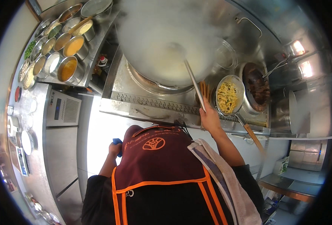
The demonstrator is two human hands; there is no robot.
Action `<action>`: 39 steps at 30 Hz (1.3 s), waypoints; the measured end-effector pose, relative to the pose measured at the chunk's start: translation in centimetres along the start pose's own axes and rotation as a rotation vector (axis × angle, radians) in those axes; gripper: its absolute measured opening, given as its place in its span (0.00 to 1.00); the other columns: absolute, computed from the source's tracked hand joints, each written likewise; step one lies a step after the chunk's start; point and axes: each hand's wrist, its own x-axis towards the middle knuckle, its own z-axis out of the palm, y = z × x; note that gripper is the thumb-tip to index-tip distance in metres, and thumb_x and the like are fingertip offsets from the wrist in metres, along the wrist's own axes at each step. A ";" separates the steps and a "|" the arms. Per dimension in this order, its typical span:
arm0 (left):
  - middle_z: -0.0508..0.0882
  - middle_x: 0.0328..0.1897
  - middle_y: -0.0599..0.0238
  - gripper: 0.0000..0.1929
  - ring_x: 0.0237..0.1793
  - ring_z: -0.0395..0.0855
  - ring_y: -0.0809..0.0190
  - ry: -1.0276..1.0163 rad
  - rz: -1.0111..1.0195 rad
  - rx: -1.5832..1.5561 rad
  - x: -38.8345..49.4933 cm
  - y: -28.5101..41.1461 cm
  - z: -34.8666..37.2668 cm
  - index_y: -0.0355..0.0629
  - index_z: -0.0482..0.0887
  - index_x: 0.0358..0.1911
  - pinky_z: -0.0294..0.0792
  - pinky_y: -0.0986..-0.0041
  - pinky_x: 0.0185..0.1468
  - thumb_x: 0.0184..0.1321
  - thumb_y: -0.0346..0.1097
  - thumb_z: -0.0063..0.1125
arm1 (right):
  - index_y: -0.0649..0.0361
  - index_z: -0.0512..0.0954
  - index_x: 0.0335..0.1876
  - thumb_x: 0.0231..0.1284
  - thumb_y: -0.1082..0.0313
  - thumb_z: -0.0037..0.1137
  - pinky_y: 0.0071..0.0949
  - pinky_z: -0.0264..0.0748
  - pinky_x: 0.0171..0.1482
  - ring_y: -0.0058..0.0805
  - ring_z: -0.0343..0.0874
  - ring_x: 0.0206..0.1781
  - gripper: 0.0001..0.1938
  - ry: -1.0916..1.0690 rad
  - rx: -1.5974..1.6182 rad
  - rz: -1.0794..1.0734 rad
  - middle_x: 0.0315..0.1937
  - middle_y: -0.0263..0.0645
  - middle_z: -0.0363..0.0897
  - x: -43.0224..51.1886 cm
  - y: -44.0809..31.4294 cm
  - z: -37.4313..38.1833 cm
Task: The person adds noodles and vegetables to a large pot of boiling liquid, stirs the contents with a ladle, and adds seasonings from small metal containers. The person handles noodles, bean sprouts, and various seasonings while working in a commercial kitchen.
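Note:
My right hand [210,116] grips the long metal handle of a ladle [193,80]. The ladle's head reaches into a large wok [166,84], where steam largely veils it and a pale yellowish liquid. Just right of that hand, a strainer [236,84] with a wooden handle is full of yellow strips with dark green bits [228,97]. Low by my left hip, my left hand [114,149] is closed around a blue object [118,142]; the apron partly hides it, so its kind is unclear.
Steel pots of sauces and ingredients [67,69] crowd the counter at upper left. Right of the strainer sits a round pot with a dark brown, ridged item [254,87]. A grate [154,105] runs along the stove's front. Thick steam [166,25] hides the wok's far side.

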 end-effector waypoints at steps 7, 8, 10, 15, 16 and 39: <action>0.87 0.44 0.50 0.19 0.44 0.86 0.53 0.001 -0.054 -0.111 -0.1 0.7 -0.3 0.32 0.84 0.46 0.77 0.63 0.48 0.54 0.39 0.59 | 0.52 0.52 0.77 0.66 0.67 0.49 0.47 0.76 0.48 0.61 0.81 0.45 0.34 -0.029 0.078 0.035 0.44 0.63 0.80 -0.2 1.7 0.8; 0.86 0.44 0.50 0.19 0.44 0.86 0.53 0.047 -0.033 -0.059 -0.1 0.6 -0.2 0.32 0.83 0.46 0.77 0.63 0.48 0.54 0.39 0.59 | 0.52 0.53 0.76 0.66 0.67 0.49 0.47 0.76 0.49 0.60 0.81 0.45 0.34 -0.007 0.122 -0.015 0.45 0.63 0.80 0.7 1.6 0.4; 0.86 0.44 0.51 0.19 0.44 0.86 0.52 0.025 0.020 -0.072 -0.2 0.3 0.0 0.32 0.83 0.46 0.77 0.63 0.48 0.54 0.39 0.59 | 0.53 0.54 0.76 0.67 0.65 0.50 0.46 0.76 0.51 0.60 0.80 0.49 0.33 0.095 0.202 -0.035 0.48 0.63 0.79 3.5 1.3 -0.5; 0.87 0.42 0.50 0.19 0.43 0.86 0.52 0.049 0.080 -0.075 0.0 -2.4 1.0 0.34 0.85 0.43 0.76 0.62 0.47 0.52 0.41 0.59 | 0.52 0.52 0.77 0.66 0.70 0.42 0.49 0.74 0.55 0.60 0.79 0.51 0.32 0.076 -0.040 0.127 0.49 0.64 0.78 14.5 -1.6 -3.5; 0.88 0.40 0.50 0.18 0.42 0.87 0.52 0.046 0.066 -0.114 0.2 -3.3 1.2 0.36 0.87 0.39 0.76 0.61 0.47 0.51 0.42 0.58 | 0.51 0.52 0.77 0.66 0.71 0.39 0.49 0.73 0.57 0.59 0.78 0.53 0.32 0.071 -0.051 0.138 0.51 0.63 0.78 16.3 -2.4 -3.6; 0.87 0.43 0.49 0.22 0.44 0.86 0.50 -0.006 0.072 0.034 0.4 0.3 0.5 0.33 0.84 0.45 0.76 0.61 0.48 0.52 0.43 0.58 | 0.55 0.54 0.76 0.66 0.68 0.51 0.45 0.76 0.48 0.56 0.80 0.44 0.33 -0.285 -0.064 -0.409 0.46 0.60 0.79 4.6 -1.5 -6.2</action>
